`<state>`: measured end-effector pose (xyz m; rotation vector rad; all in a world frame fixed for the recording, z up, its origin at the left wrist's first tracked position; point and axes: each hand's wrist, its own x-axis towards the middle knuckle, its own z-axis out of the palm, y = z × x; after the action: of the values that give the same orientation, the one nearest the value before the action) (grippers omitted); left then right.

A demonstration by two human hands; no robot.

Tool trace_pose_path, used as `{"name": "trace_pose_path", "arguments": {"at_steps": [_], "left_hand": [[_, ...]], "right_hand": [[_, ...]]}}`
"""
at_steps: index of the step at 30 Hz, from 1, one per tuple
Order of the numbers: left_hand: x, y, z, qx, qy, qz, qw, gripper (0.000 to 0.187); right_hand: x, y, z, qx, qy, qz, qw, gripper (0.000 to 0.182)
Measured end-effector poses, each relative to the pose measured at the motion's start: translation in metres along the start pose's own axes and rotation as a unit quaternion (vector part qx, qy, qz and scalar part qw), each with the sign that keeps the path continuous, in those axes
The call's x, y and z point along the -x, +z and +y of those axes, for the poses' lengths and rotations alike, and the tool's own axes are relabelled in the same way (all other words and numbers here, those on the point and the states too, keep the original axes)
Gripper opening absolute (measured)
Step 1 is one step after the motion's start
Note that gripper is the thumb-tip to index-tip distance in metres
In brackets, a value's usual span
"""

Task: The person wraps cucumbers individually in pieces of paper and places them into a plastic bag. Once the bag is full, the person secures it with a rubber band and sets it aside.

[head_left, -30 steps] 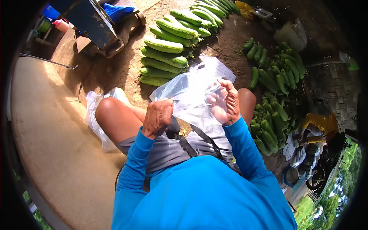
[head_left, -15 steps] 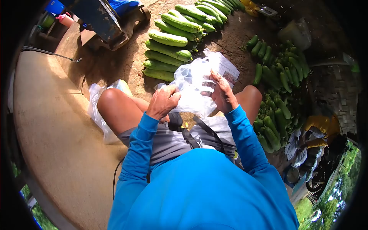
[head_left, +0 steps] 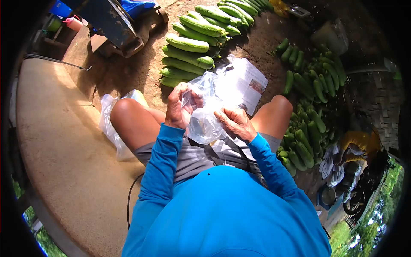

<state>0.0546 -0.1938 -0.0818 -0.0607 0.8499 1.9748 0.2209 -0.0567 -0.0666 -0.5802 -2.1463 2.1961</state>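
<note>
A clear plastic bag is held over my lap, crumpled and bright with sunlight. My left hand has its fingers curled around the upper left part of the bag. On the other side, my right hand pinches the bag's right edge between thumb and fingers. Just beyond the bag lies a printed newspaper sheet, partly covered by the plastic. Past my hands, a long row of large green gourds lies on the ground, the closest ones near my left fingertips.
To the right sits a heap of smaller green gourds. Another clear plastic bag lies beside my left knee, by a curved concrete ledge. A dark metal-edged stand is at the upper left. A pale container stands upper right.
My left hand has moved up and turned its palm inward, while my right hand has come down and gone from spread fingers to a pinch. The bag has shifted, exposing more newspaper.
</note>
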Motion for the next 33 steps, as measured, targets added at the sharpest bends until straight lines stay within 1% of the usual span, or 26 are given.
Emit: {"name": "trace_pose_path", "arguments": {"at_steps": [1, 2, 3, 4, 5, 6, 8, 9, 10, 11, 12, 13, 14, 15, 16, 17, 18, 19, 24, 26, 28, 29, 30, 31, 32, 33], "left_hand": [[0.0, 0.002, -0.001, 0.0, 0.001, 0.001, 1.0, 0.01], [-0.001, 0.006, -0.003, -0.061, 0.016, 0.009, 0.998, 0.016], [-0.001, 0.009, -0.005, -0.123, 0.031, 0.018, 0.992, 0.021], [0.0, 0.012, -0.006, -0.124, 0.031, 0.019, 0.992, 0.021], [0.002, 0.015, -0.008, -0.135, 0.036, 0.017, 0.99, 0.021], [0.003, 0.017, -0.008, -0.147, 0.042, 0.015, 0.988, 0.022], [0.004, 0.017, -0.007, -0.143, 0.038, 0.018, 0.989, 0.02], [0.001, 0.011, -0.006, 0.019, -0.011, -0.014, 1.0, 0.019], [-0.003, 0.002, -0.005, 0.177, -0.066, -0.048, 0.981, 0.019], [-0.006, -0.009, -0.003, 0.209, -0.07, -0.053, 0.974, 0.018], [-0.01, -0.02, 0.002, 0.209, -0.064, 0.03, 0.975, 0.018], [-0.003, -0.021, 0.009, 0.186, -0.045, 0.019, 0.981, 0.019], [0.006, 0.002, 0.023, 0.144, -0.058, 0.08, 0.985, 0.019], [0.014, 0.015, 0.028, 0.163, -0.022, 0.151, 0.975, 0.022], [0.005, -0.02, 0.025, 0.29, -0.081, -0.217, 0.929, 0.019], [0.018, -0.013, 0.038, 0.227, -0.081, -0.069, 0.968, 0.014], [0.023, -0.012, 0.044, 0.217, -0.064, -0.076, 0.971, 0.015], [0.029, -0.012, 0.05, 0.207, -0.047, -0.082, 0.974, 0.019], [0.041, -0.026, 0.057, 0.138, -0.017, -0.147, 0.979, 0.024], [0.04, -0.031, 0.05, 0.126, -0.024, -0.153, 0.98, 0.024], [0.038, -0.035, 0.044, -0.063, 0.022, -0.035, 0.997, 0.024], [0.029, -0.058, 0.031, -0.167, 0.14, 0.083, 0.972, 0.019], [0.023, -0.055, 0.021, -0.282, 0.221, 0.229, 0.905, 0.014], [0.02, -0.054, 0.021, -0.441, 0.227, 0.181, 0.849, 0.015], [0.019, -0.053, 0.023, -0.586, 0.226, 0.128, 0.768, 0.022], [0.032, -0.009, 0.027, -0.706, 0.19, 0.166, 0.662, 0.036]], "right_hand": [[0.001, 0.001, -0.003, 0.009, 0.021, 0.014, 1.0, 0.034], [0.001, 0.003, -0.008, 0.017, 0.042, 0.028, 0.999, 0.035], [-0.004, 0.005, -0.003, 0.039, 0.006, 0.054, 0.998, 0.036], [-0.009, 0.007, 0.0, 0.061, -0.031, 0.08, 0.994, 0.037], [-0.008, 0.004, 0.0, 0.027, 0.034, 0.065, 0.997, 0.037], [-0.009, 0.003, 0.0, 0.026, 0.033, 0.064, 0.997, 0.037], [-0.011, -0.001, 0.002, 0.06, 0.069, -0.006, 0.996, 0.033], [-0.012, -0.002, 0.006, 0.032, 0.054, 0.004, 0.998, 0.029], [-0.014, -0.003, 0.016, 0.029, 0.051, 0.014, 0.998, 0.029], [-0.016, -0.008, 0.03, -0.023, 0.058, 0.033, 0.997, 0.027], [-0.018, -0.016, 0.041, -0.076, 0.064, 0.057, 0.993, 0.025], [-0.02, -0.019, 0.048, -0.076, 0.094, 0.101, 0.987, 0.022], [-0.018, -0.022, 0.041, -0.057, 0.1, 0.129, 0.985, 0.022], [-0.02, -0.025, 0.044, -0.032, 0.092, 0.166, 0.981, 0.025], [-0.023, -0.029, 0.047, -0.007, 0.086, 0.2, 0.976, 0.028], [-0.026, -0.036, 0.047, 0.008, 0.086, 0.252, 0.964, 0.031], [-0.031, -0.049, 0.046, 0.025, 0.085, 0.301, 0.95, 0.034], [-0.038, -0.068, 0.071, -0.009, 0.025, 0.332, 0.943, 0.037], [-0.055, -0.113, 0.048, -0.207, 0.009, 0.46, 0.863, 0.025], [-0.073, -0.114, 0.06, -0.328, -0.109, 0.439, 0.83, 0.021], [-0.075, -0.108, 0.032, -0.527, -0.088, 0.346, 0.771, 0.017], [-0.073, -0.105, 0.019, -0.593, -0.08, 0.282, 0.75, 0.015], [-0.072, -0.105, 0.014, -0.653, -0.071, 0.214, 0.723, 0.013], [-0.071, -0.105, 0.012, -0.691, -0.081, 0.132, 0.706, 0.012], [-0.069, -0.103, 0.009, -0.707, -0.06, 0.094, 0.699, 0.008], [-0.071, -0.099, 0.003, -0.706, -0.093, 0.056, 0.7, 0.007]]}}
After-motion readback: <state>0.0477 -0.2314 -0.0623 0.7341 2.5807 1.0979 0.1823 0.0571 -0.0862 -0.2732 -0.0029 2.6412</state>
